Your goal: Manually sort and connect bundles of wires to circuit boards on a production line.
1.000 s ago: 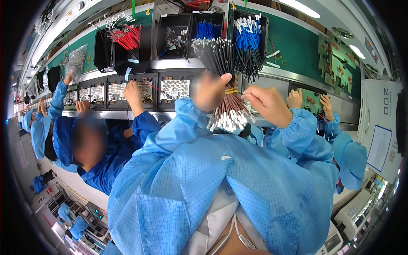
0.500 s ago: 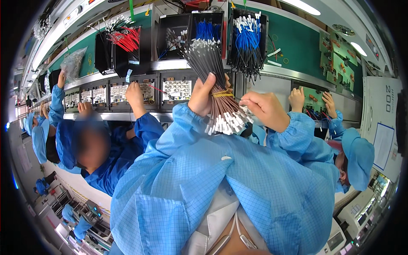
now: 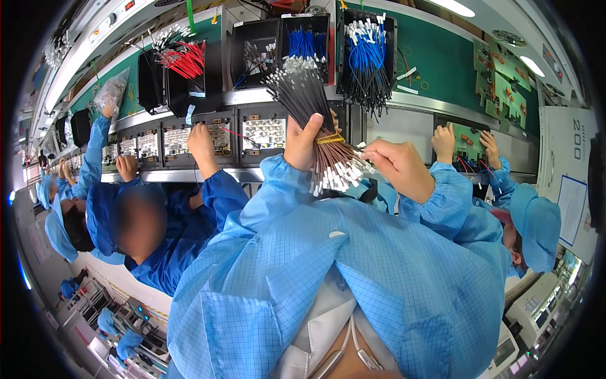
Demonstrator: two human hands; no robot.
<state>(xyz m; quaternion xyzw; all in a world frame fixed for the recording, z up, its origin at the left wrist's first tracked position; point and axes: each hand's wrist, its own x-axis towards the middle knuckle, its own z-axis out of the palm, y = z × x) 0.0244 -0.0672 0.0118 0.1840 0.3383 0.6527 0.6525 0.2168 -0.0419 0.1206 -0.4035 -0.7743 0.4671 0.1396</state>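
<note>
A thick bundle of cables (image 3: 303,91), black at the upper part and brown below, with white connectors at both ends, is upright in front of my chest. My left hand (image 3: 303,144) is wrapped round its middle. Just beside that grip, a yellow rubber band (image 3: 331,138) circles the bundle. My right hand (image 3: 404,165) is closed in a pinch at the right edge of the brown part, by the white connectors (image 3: 341,175). What its fingertips hold is too small to make out.
Black bins hold blue cables (image 3: 367,54) and red cables (image 3: 185,60) on the green bench (image 3: 435,47). Circuit boards in a black fixture (image 3: 263,134) line the near edge. Co-workers' hands (image 3: 202,148) are close on the left, others (image 3: 444,144) on the right.
The bundle and both my hands have shifted slightly, with the bundle's lower end drawn in a little. On the far left, a co-worker's arm has moved at the clear bag.
</note>
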